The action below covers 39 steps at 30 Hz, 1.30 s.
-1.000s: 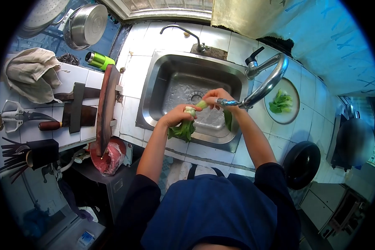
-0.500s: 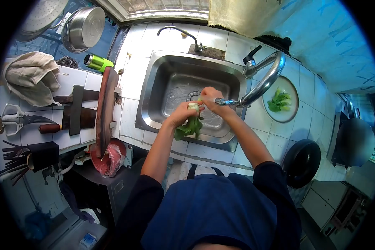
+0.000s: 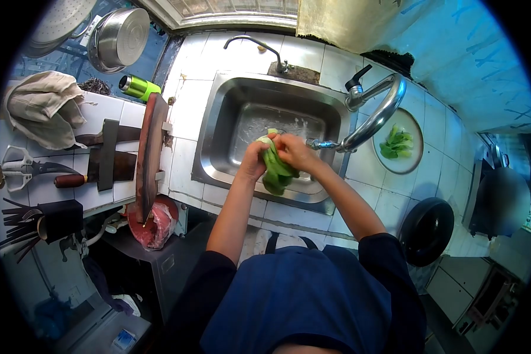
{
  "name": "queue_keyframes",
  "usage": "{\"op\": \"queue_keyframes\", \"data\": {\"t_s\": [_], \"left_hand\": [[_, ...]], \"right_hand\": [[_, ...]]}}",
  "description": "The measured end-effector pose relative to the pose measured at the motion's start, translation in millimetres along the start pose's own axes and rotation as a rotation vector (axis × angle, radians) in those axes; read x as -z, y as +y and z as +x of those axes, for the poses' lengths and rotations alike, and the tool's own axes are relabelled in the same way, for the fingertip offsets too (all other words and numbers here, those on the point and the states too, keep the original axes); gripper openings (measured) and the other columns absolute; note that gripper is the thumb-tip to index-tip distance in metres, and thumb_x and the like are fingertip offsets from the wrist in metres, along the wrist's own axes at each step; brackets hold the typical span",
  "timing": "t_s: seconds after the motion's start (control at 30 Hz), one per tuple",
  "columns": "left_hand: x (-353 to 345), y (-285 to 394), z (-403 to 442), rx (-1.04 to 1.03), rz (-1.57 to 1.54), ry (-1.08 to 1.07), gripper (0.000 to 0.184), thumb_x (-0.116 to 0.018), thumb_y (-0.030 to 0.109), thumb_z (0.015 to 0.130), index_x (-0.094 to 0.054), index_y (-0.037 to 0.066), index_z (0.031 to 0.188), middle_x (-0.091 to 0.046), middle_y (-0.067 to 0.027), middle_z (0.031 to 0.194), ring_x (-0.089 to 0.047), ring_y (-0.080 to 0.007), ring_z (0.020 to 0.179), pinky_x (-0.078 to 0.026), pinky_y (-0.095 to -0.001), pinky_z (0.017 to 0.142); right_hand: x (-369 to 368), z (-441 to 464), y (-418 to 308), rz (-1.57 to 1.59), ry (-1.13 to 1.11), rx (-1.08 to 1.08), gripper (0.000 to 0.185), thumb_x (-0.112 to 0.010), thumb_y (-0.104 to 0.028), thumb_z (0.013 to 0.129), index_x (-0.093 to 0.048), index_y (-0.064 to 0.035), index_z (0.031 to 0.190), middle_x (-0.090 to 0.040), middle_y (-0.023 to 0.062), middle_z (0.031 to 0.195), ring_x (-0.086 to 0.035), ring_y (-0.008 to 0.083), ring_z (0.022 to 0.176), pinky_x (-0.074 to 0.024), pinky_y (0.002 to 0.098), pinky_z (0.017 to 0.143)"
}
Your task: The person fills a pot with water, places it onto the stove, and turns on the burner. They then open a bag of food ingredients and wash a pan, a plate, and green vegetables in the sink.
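Over the front of the steel sink [image 3: 218, 106], both hands are around a green bok choy [image 3: 279, 177]. Its pale stem end points toward the back, and the leaves hang down toward me. My left hand [image 3: 255, 159] is closed around the stem side. From the right, my right hand [image 3: 295, 153] curls over the leaves, its fingertips partly hidden. The curved chrome faucet [image 3: 371, 131] reaches in from the right, with its nozzle just beside my right wrist. Water ripples on the sink floor behind the bok choy.
A plate [image 3: 417, 154] with more bok choy [image 3: 397, 143] lies right of the sink. Near it sits a black pan [image 3: 428, 231]. Left stand a cutting board [image 3: 150, 153], a cleaver [image 3: 124, 166], scissors [image 3: 26, 169] and a green bottle [image 3: 140, 88]. A second tap [image 3: 259, 44] is behind.
The bok choy now lies between both hands, its leaves gathered. My right hand has come down from near the faucet nozzle onto the leaves. Water splashes more visibly on the sink floor.
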<state>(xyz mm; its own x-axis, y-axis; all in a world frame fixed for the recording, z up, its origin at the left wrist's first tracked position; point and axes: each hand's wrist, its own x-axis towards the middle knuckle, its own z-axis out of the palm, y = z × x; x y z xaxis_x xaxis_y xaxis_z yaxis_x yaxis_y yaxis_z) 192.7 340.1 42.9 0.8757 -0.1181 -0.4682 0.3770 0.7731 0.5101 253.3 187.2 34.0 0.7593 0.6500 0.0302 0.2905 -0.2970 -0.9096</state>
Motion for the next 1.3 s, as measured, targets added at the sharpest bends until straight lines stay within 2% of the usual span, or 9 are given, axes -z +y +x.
{"op": "queue_keyframes", "data": {"t_s": [0.27, 0.47, 0.6, 0.73, 0.8, 0.93, 1.1, 1.2, 1.3], "left_hand": [[9, 30, -26, -0.138, -0.218, -0.174, 0.047, -0.049, 0.005, 0.064, -0.045, -0.008, 0.109, -0.037, -0.0239, 0.128, -0.035, -0.0322, 0.122, -0.027, -0.0382, 0.104], [10, 46, -72, -0.277, -0.168, -0.230, 0.080, -0.058, 0.018, 0.056, -0.032, -0.010, 0.126, -0.033, -0.0178, 0.133, -0.028, -0.0282, 0.127, -0.021, -0.0384, 0.106], [51, 30, -89, -0.351, -0.279, -0.107, 0.079, -0.052, 0.019, 0.057, -0.030, -0.011, 0.127, -0.035, -0.0194, 0.131, -0.031, -0.0288, 0.125, -0.023, -0.0407, 0.105], [127, -18, -96, -0.394, -0.428, 0.074, 0.061, -0.043, 0.023, 0.070, -0.037, -0.006, 0.124, -0.040, -0.0183, 0.127, -0.034, -0.0270, 0.122, -0.027, -0.0357, 0.103], [65, -3, -127, -0.468, -0.487, 0.199, 0.058, -0.044, 0.024, 0.073, -0.038, -0.004, 0.124, -0.040, -0.0150, 0.127, -0.034, -0.0251, 0.123, -0.027, -0.0364, 0.103], [88, -10, -124, -0.428, -0.582, 0.042, 0.069, -0.048, 0.017, 0.062, -0.033, -0.008, 0.125, -0.038, -0.0165, 0.129, -0.030, -0.0285, 0.125, -0.020, -0.0425, 0.106], [94, -1, -130, -0.435, -0.536, -0.058, 0.073, -0.051, 0.018, 0.061, -0.033, -0.006, 0.127, -0.037, -0.0155, 0.130, -0.029, -0.0257, 0.126, -0.018, -0.0411, 0.107], [97, -7, -129, -0.392, -0.370, 0.033, 0.066, -0.047, 0.019, 0.066, -0.035, -0.003, 0.127, -0.039, -0.0166, 0.128, -0.036, -0.0278, 0.121, -0.029, -0.0405, 0.101], [87, -6, -114, -0.258, -0.555, -0.141, 0.067, -0.047, 0.016, 0.064, -0.034, -0.002, 0.127, -0.040, -0.0173, 0.128, -0.035, -0.0307, 0.121, -0.030, -0.0441, 0.100]], "right_hand": [[6, -43, -12, -0.218, 0.065, -0.296, 0.010, -0.056, -0.011, 0.074, -0.051, -0.0060, 0.081, -0.052, 0.0137, 0.083, -0.055, 0.0319, 0.076, -0.0439, 0.0398, 0.063], [-18, -54, -17, -0.576, 0.151, -0.263, 0.014, -0.055, -0.010, 0.074, -0.050, -0.0082, 0.087, -0.053, 0.0125, 0.088, -0.056, 0.0325, 0.078, -0.0450, 0.0433, 0.064], [-42, -30, -79, -0.439, 0.358, 0.195, 0.014, -0.057, -0.003, 0.071, -0.051, -0.0074, 0.083, -0.053, 0.0099, 0.087, -0.056, 0.0300, 0.068, -0.0457, 0.0392, 0.055], [-95, -15, -201, -0.229, 0.191, 0.722, 0.016, -0.059, -0.003, 0.065, -0.054, -0.0039, 0.080, -0.054, 0.0094, 0.082, -0.057, 0.0225, 0.066, -0.0468, 0.0336, 0.053], [-151, -12, -250, -0.113, 0.252, 1.056, 0.016, -0.060, -0.007, 0.060, -0.056, -0.0046, 0.075, -0.055, 0.0075, 0.076, -0.056, 0.0197, 0.061, -0.0448, 0.0281, 0.048], [-234, -5, -304, -0.310, -0.089, 1.086, 0.024, -0.055, -0.009, 0.065, -0.053, -0.0042, 0.089, -0.048, 0.0054, 0.080, -0.052, 0.0174, 0.071, -0.0445, 0.0265, 0.054], [-209, 0, -268, -0.114, -0.312, 0.475, 0.039, -0.053, -0.001, 0.064, -0.049, -0.0051, 0.103, -0.048, 0.0111, 0.092, -0.053, 0.0259, 0.086, -0.0460, 0.0349, 0.067], [-146, 8, -193, 0.134, -0.106, 0.188, 0.043, -0.048, 0.005, 0.066, -0.047, -0.0022, 0.109, -0.051, 0.0136, 0.095, -0.056, 0.0246, 0.083, -0.0458, 0.0332, 0.069], [-77, 28, -104, 0.958, -0.152, -0.426, 0.043, -0.040, 0.001, 0.075, -0.036, -0.0011, 0.118, -0.051, 0.0213, 0.103, -0.058, 0.0232, 0.076, -0.0488, 0.0303, 0.069]]}}
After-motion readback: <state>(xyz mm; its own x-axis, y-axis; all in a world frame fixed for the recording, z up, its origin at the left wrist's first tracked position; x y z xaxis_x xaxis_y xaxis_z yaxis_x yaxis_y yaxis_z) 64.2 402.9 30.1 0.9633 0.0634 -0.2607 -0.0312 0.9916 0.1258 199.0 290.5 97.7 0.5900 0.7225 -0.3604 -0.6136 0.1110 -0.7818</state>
